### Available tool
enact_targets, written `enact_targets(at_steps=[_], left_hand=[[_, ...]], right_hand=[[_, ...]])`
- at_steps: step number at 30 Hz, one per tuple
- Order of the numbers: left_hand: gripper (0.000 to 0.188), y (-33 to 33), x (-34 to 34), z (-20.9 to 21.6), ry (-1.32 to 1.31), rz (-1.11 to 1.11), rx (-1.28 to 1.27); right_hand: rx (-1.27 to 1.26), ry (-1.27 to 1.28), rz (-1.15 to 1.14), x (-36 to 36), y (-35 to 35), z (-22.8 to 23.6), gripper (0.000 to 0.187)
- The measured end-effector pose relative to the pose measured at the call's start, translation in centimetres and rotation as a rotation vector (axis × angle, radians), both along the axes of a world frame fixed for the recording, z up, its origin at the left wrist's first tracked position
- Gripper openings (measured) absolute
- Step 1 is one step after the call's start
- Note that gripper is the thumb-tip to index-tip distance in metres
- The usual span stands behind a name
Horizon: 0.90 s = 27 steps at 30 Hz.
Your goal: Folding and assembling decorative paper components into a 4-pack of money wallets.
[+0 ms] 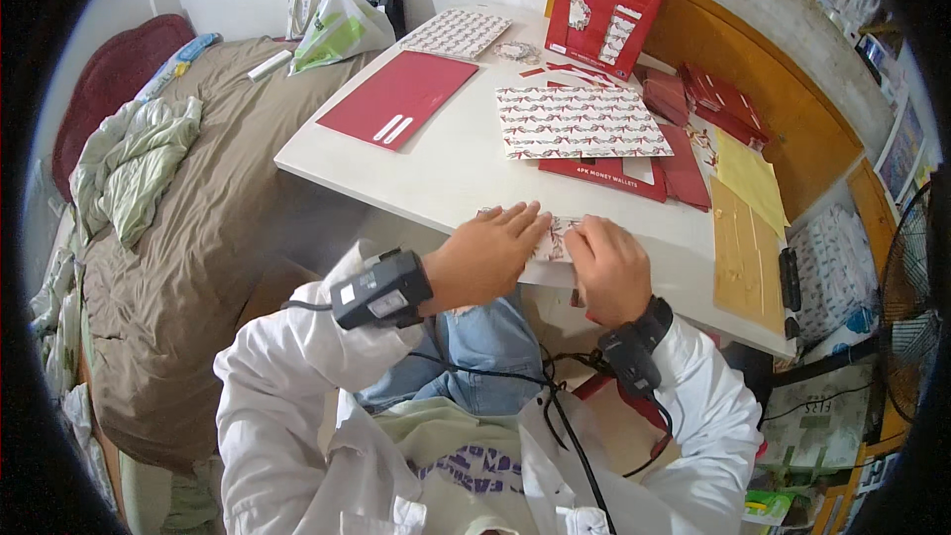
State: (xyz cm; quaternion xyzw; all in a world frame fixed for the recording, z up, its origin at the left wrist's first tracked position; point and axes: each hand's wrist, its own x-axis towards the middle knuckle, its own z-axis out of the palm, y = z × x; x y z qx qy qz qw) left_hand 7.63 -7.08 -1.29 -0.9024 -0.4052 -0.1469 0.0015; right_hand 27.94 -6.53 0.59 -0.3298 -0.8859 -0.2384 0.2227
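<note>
At the table's near edge, my left hand (490, 258) lies flat with its fingers stretched over a small white paper piece with a red bow pattern (557, 240). My right hand (611, 267) has its fingers curled around the right end of the same piece, with the thumb side toward my left fingers. Both hands cover much of it, so its full shape is hidden. Just beyond them lies a larger white sheet with rows of bows (584, 123), overlapping a red printed card sheet (609, 176).
On the white table (426, 178) are a flat red sheet (401, 99), another patterned sheet (458, 33), an upright red display box (604, 15), stacked red wallets (723, 104) and yellow-brown envelopes (748, 253). Black cables (555, 386) hang at my lap. A fan (906, 317) stands right.
</note>
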Motion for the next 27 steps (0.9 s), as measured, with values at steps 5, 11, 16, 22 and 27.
enact_targets(at_steps=[5,11,16,22,27], left_hand=[[0.081,0.6,-0.3,-1.8,0.025,-0.032,0.035],[0.07,3.2,-0.4,-2.1,0.03,-0.089,-0.033],[0.05,4.1,-0.9,-2.0,-0.052,-0.108,-0.179],[0.056,4.0,-1.1,-2.7,-0.025,-0.042,-0.027],[0.059,4.6,-0.8,-2.9,-0.03,-0.051,-0.03]], right_hand=[[-0.329,0.129,0.056,0.4,0.2,-1.9,0.063],[-0.41,0.034,0.019,1.3,3.4,-4.6,0.067],[-0.416,0.052,0.021,1.1,3.2,-4.9,0.06],[-0.401,0.006,-0.001,0.8,3.2,-4.4,0.055],[-0.45,-0.012,-0.041,1.2,3.3,-4.6,0.055]])
